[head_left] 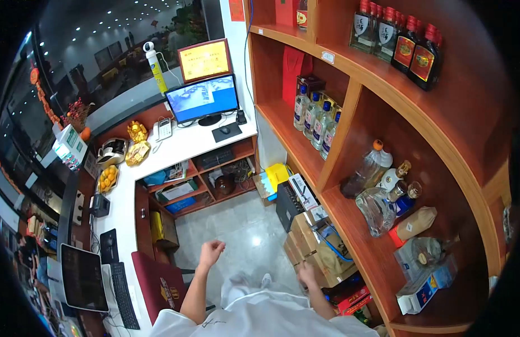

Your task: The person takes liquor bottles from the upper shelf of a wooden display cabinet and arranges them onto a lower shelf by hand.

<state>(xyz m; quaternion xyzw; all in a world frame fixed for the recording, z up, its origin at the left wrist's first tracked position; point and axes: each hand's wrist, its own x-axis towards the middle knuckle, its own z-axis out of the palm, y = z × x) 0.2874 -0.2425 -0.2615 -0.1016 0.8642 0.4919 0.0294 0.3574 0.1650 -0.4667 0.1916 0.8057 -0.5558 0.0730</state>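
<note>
I look down past my white shirt (265, 309) to one white shoe (266, 280) on the shiny grey floor (237, 216). My left hand (211, 254) is in front of me, its fingers loosely bent and partly open, with nothing visible in it; the dark red chair (156, 283) is nearest it. My right hand (307, 274) is lower and blurred, just beside the stacked cardboard boxes (302, 236); I cannot tell how far open it is, whether it holds anything or whether it touches them. To my right rises a curved wooden shelf unit (341, 137) with bottles on several levels. To my left, a white counter (137, 295) carries a black keyboard (124, 295) and a dark screen (84, 277). Farther off, it bears a plate of orange fruit (108, 178), a golden figurine (137, 131) and a lit monitor (203, 100). Behind that monitor stands a framed yellow certificate (204, 60), beside dark windows (122, 42).
</note>
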